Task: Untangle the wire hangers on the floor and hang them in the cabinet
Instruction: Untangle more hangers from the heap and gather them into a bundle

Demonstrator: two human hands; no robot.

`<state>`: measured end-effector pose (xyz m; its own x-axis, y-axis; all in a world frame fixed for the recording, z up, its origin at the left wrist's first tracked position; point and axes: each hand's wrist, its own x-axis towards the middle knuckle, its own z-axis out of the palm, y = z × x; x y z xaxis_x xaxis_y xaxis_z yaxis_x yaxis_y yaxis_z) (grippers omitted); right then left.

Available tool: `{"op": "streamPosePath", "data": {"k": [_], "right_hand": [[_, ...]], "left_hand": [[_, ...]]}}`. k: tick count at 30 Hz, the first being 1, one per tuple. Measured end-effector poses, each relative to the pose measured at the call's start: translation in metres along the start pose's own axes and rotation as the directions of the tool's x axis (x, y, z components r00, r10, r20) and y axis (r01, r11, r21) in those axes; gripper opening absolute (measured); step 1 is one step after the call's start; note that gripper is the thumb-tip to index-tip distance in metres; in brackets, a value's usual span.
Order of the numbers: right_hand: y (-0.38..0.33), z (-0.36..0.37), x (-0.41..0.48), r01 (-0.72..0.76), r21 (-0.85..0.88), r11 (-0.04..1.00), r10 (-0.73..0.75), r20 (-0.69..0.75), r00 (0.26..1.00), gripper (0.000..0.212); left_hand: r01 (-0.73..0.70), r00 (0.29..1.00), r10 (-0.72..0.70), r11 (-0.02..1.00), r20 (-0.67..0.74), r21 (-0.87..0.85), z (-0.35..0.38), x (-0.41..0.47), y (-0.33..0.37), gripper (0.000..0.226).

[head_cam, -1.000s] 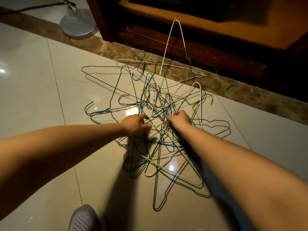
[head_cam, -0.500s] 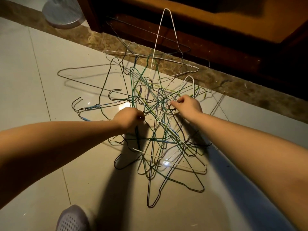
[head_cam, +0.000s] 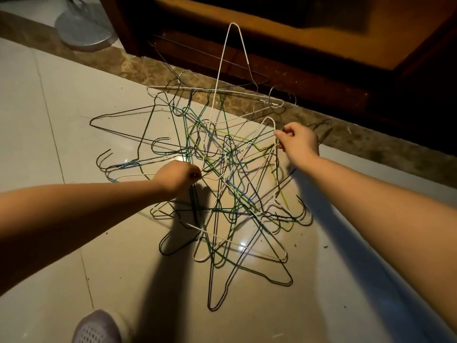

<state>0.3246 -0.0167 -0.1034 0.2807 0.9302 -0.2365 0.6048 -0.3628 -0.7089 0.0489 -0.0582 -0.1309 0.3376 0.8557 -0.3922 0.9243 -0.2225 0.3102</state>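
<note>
Bare forearms (head_cam: 74,206) — a grey perforated shoe (head_cam: 97,328) on one foot.

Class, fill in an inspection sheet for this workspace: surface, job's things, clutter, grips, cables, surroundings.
Surface: glossy tiled floor, crossed by arm shadows.
Job's things: wire hangers tangled in one heap; one white hanger juts upward.
Clutter: small specks on the tiles.
Grips: left hand pinches wire mid-heap; right hand pinches wire at the right edge.
Cables: nothing seen.
Surroundings: wooden cabinet behind; round stand base far left; shoe near.
</note>
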Motion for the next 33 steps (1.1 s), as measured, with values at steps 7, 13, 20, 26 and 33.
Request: {"op": "streamPosePath", "data": {"k": [7,13,20,26,33], "right_hand": [[-0.005,-0.031,-0.004,0.159,-0.032,0.987,-0.161,-0.062,0.985,0.020],[-0.020,-0.042,-0.022,0.321,-0.146,0.936,-0.319,0.040,0.947,0.019],[-0.063,-0.036,-0.043,0.529,-0.092,0.844,-0.511,0.162,0.844,0.019],[-0.094,-0.012,-0.068,0.546,0.059,0.836,-0.545,0.207,0.812,0.011],[-0.104,0.002,-0.081,0.557,0.088,0.826,-0.560,0.236,0.794,0.014]], "left_hand": [[0.017,1.000,-0.017,0.999,0.006,-0.040,-0.016,-0.004,0.017,0.032],[-0.008,1.000,-0.005,0.883,-0.025,-0.469,-0.048,-0.008,0.059,0.043],[-0.101,0.995,0.042,0.522,-0.092,-0.847,-0.094,-0.024,0.093,0.056],[-0.146,0.989,0.065,0.411,-0.131,-0.900,-0.107,-0.039,0.097,0.051],[-0.113,0.994,0.027,0.285,-0.110,-0.952,-0.107,-0.049,0.088,0.031]]}}
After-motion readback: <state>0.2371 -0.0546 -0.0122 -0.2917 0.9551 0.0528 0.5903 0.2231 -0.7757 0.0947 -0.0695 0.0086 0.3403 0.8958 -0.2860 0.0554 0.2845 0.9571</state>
